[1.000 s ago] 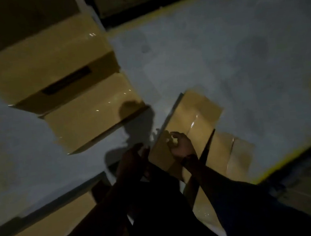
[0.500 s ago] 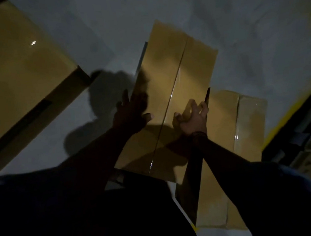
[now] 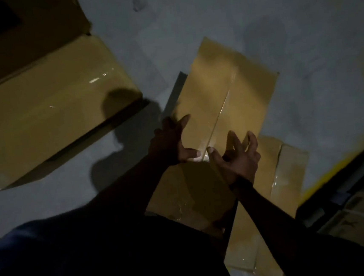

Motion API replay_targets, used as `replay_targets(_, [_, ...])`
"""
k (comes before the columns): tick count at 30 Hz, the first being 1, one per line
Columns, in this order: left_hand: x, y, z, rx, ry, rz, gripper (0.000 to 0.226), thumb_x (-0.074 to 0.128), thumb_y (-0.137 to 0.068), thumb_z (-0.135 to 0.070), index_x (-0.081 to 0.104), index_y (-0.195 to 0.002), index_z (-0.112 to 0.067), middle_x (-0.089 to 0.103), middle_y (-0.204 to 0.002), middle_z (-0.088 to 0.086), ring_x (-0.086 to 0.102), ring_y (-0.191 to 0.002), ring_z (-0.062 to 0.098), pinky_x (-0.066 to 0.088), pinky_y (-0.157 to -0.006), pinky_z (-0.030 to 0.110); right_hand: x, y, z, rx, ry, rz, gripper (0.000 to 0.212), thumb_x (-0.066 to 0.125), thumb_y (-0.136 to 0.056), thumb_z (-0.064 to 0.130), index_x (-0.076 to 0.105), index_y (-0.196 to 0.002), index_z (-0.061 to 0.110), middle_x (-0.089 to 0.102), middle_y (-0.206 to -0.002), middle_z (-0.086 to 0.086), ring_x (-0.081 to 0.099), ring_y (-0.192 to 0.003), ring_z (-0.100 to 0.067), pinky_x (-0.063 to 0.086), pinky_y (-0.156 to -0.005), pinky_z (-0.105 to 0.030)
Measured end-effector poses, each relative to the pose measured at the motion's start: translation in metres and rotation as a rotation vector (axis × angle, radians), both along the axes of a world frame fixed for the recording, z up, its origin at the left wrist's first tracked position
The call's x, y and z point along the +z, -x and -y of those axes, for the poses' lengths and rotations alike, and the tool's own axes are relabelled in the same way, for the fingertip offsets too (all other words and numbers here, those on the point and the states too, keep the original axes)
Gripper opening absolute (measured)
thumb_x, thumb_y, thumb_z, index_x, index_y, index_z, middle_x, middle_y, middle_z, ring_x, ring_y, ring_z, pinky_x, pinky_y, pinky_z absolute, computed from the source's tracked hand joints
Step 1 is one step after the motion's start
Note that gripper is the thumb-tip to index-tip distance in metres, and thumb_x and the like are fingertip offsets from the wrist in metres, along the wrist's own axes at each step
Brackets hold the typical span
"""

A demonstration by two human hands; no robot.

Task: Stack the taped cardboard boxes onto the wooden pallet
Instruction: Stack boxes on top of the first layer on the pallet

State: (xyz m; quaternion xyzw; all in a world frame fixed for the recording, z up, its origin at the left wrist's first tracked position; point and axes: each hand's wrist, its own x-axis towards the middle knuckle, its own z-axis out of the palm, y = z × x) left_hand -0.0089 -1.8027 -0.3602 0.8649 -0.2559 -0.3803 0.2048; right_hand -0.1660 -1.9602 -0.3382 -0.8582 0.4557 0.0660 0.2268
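Left grip (image 3: 172, 143) and right grip (image 3: 238, 154), both spread wide and holding nothing, flank the clear tape seam (image 3: 219, 116) of the tan rectangular cardboard box (image 3: 227, 84) just beneath them, probably centring before a two-sided lift.

Tan-yellow cardboard boxes (image 3: 228, 93) sealed with glossy clear tape (image 3: 221, 116); grey floor (image 3: 300, 37) beyond them, edged by a yellow painted line (image 3: 326, 170)
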Motion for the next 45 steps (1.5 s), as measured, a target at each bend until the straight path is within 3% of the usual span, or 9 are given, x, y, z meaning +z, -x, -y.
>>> replay_targets(4, [0.091, -0.007, -0.053, 0.111, -0.077, 0.090, 0.122, 0.056, -0.061, -0.093, -0.003, -0.159, -0.051, 0.021, -0.160, 0.023, 0.047, -0.124, 0.053, 0.045, -0.100, 0.058, 0.092, -0.026, -0.049, 0.133, 0.027, 0.034, 0.082, 0.061, -0.073, 0.084, 0.043, -0.146, 0.050, 0.007, -0.165, 0.016, 0.023, -0.144, -0.034, 0.036, -0.113, -0.057])
replay_targets(6, [0.144, -0.012, -0.085, 0.174, -0.104, 0.081, 0.110, 0.066, -0.074, -0.079, 0.004, -0.161, -0.050, 0.019, -0.161, 0.024, 0.042, -0.132, 0.053, 0.043, -0.105, 0.059, 0.142, -0.037, -0.080, 0.169, 0.094, 0.058, 0.080, 0.063, -0.074, 0.082, 0.048, -0.144, 0.047, 0.015, -0.166, 0.008, 0.028, -0.142, -0.036, 0.037, -0.110, -0.057])
replay_targets(10, [0.249, -0.010, -0.167, 0.250, -0.150, 0.104, 0.115, 0.074, -0.074, -0.075, -0.002, -0.158, -0.055, 0.022, -0.156, 0.021, 0.039, -0.131, 0.055, 0.044, -0.104, 0.062, 0.227, -0.052, -0.148, 0.307, 0.139, 0.131, 0.077, 0.065, -0.075, 0.078, 0.056, -0.141, 0.040, 0.027, -0.164, 0.003, 0.035, -0.134, -0.039, 0.035, -0.106, -0.052])
replay_targets(13, [0.310, 0.000, -0.227, 0.356, -0.143, 0.086, 0.106, 0.070, -0.082, -0.069, -0.002, -0.158, -0.056, 0.021, -0.155, 0.021, 0.042, -0.128, 0.054, 0.046, -0.101, 0.064, 0.272, -0.064, -0.189, 0.425, 0.125, 0.162, 0.078, 0.056, -0.076, 0.083, 0.058, -0.139, 0.038, 0.027, -0.163, 0.002, 0.041, -0.125, -0.042, 0.039, -0.098, -0.050])
replay_targets(18, [0.384, 0.029, -0.318, 0.607, -0.191, 0.135, 0.117, 0.072, -0.072, -0.080, 0.000, -0.160, -0.052, 0.024, -0.150, 0.018, 0.042, -0.123, 0.050, 0.044, -0.098, 0.059, 0.333, -0.090, -0.263, 0.701, 0.088, 0.175, 0.078, 0.052, -0.079, 0.085, 0.052, -0.143, 0.040, 0.018, -0.164, 0.005, 0.036, -0.123, -0.037, 0.038, -0.100, -0.050])
replay_targets(25, [0.422, 0.099, -0.409, 1.075, -0.204, 0.151, 0.122, 0.075, -0.065, -0.083, 0.004, -0.160, -0.052, 0.012, -0.162, 0.018, 0.038, -0.132, 0.053, 0.042, -0.101, 0.061, 0.379, -0.121, -0.363, 1.097, 0.043, 0.231, 0.074, 0.059, -0.077, 0.081, 0.050, -0.142, 0.046, 0.018, -0.163, 0.008, 0.034, -0.126, -0.037, 0.035, -0.104, -0.049])
replay_targets(31, [0.429, 0.162, -0.445, 1.434, -0.298, 0.219, 0.124, 0.070, -0.062, -0.089, 0.008, -0.161, -0.048, 0.023, -0.158, 0.024, 0.048, -0.125, 0.052, 0.051, -0.096, 0.059, 0.394, -0.134, -0.440, 1.492, 0.077, 0.259, 0.077, 0.059, -0.075, 0.082, 0.049, -0.140, 0.043, 0.025, -0.162, -0.001, 0.041, -0.124, -0.041, 0.041, -0.097, -0.050])
replay_targets(45, [0.390, 0.277, -0.397, 2.222, -0.334, -0.042, 0.124, 0.075, -0.067, -0.080, -0.004, -0.158, -0.053, 0.003, -0.169, 0.012, 0.027, -0.146, 0.048, 0.038, -0.115, 0.056, 0.329, -0.087, -0.535, 2.284, -0.056, 0.234, 0.077, 0.054, -0.079, 0.082, 0.045, -0.143, 0.041, 0.021, -0.162, -0.001, 0.036, -0.130, -0.038, 0.041, -0.100, -0.048])
